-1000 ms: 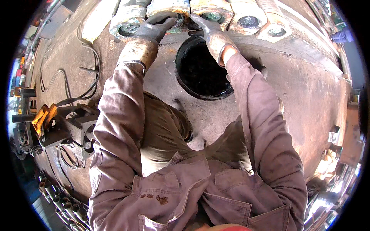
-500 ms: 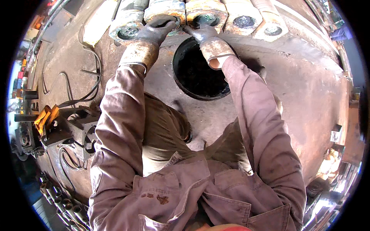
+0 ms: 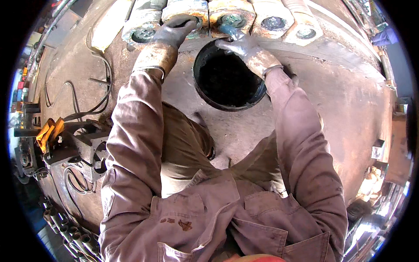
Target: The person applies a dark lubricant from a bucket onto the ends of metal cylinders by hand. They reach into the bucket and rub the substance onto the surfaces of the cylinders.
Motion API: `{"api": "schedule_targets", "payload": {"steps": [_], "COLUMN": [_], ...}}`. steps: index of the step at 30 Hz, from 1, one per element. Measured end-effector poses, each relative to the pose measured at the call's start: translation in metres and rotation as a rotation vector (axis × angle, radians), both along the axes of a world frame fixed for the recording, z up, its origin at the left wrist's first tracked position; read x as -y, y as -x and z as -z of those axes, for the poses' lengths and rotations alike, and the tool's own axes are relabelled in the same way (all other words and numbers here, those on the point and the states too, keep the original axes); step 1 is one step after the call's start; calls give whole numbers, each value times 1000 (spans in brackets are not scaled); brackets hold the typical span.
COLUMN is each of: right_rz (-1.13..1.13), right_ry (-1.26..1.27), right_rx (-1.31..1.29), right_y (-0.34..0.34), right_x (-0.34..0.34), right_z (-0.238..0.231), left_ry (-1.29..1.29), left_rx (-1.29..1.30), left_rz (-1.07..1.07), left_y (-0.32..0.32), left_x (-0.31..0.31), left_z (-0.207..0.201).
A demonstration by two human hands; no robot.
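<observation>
My left hand (image 3: 175, 31), in a grey-coated work glove with a stained cuff, is at the second hexagonal pipe end (image 3: 192, 8) from the left. Its fingers are bent round toward the thumb in front of the opening, and I cannot make out what they hold. In a matching glove, my right hand (image 3: 244, 45) is above the far rim of a round black bucket (image 3: 198, 89). Its thumb and index finger are apart; a blue-green tint shows on the fingertips, just below the third pipe end (image 3: 232, 20). Dark material lies inside the bucket.
More hexagonal ends (image 3: 274, 22) line the far edge. A black hose (image 3: 109, 74) curls on the floor at left, near a metal bracket assembly (image 3: 89, 150) with an orange cloth (image 3: 50, 134). Several metal tubes (image 3: 72, 231) lie lower left.
My right hand has drawn back from between the second and third pipe ends, moving right and nearer, and its fingers have parted. My left hand stays at the second pipe end.
</observation>
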State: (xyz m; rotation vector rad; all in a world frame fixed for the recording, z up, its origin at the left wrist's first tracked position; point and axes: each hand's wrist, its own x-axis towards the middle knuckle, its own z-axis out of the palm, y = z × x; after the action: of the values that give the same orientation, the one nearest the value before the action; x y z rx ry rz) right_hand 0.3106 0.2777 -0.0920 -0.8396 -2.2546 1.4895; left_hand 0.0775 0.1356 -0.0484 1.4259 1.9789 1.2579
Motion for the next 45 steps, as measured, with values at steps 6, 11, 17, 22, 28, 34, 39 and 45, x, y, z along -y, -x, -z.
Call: {"api": "schedule_targets", "payload": {"steps": [6, 11, 17, 22, 28, 34, 39, 45], "right_rz": [-335, -388, -328, -345, -369, 121, 252, 322], "right_ry": [102, -616, -724, -755, -853, -69, -121, -119], "right_rx": [359, 808, 693, 550, 495, -3, 57, 0], "right_y": [-34, -6, 57, 57, 39, -17, 21, 39], "right_x": [34, 81, 69, 87, 45, -3, -4, -27], "right_z": [-41, -51, 7, -8, -30, -7, -17, 6], "left_ry": [-22, -52, 78, 65, 34, -108, -123, -244], "left_rx": [-194, -23, 35, 111, 113, 135, 78, 340], "left_rz": [-10, -115, -140, -219, -216, -226, -242, -103], "left_y": [9, 0, -19, -1, -2, 4, 10, 11], "left_x": [-10, -11, -4, 5, -1, 7, 2, -8], "left_z": [-1, -6, -28, -23, -31, -25, -14, -6]}}
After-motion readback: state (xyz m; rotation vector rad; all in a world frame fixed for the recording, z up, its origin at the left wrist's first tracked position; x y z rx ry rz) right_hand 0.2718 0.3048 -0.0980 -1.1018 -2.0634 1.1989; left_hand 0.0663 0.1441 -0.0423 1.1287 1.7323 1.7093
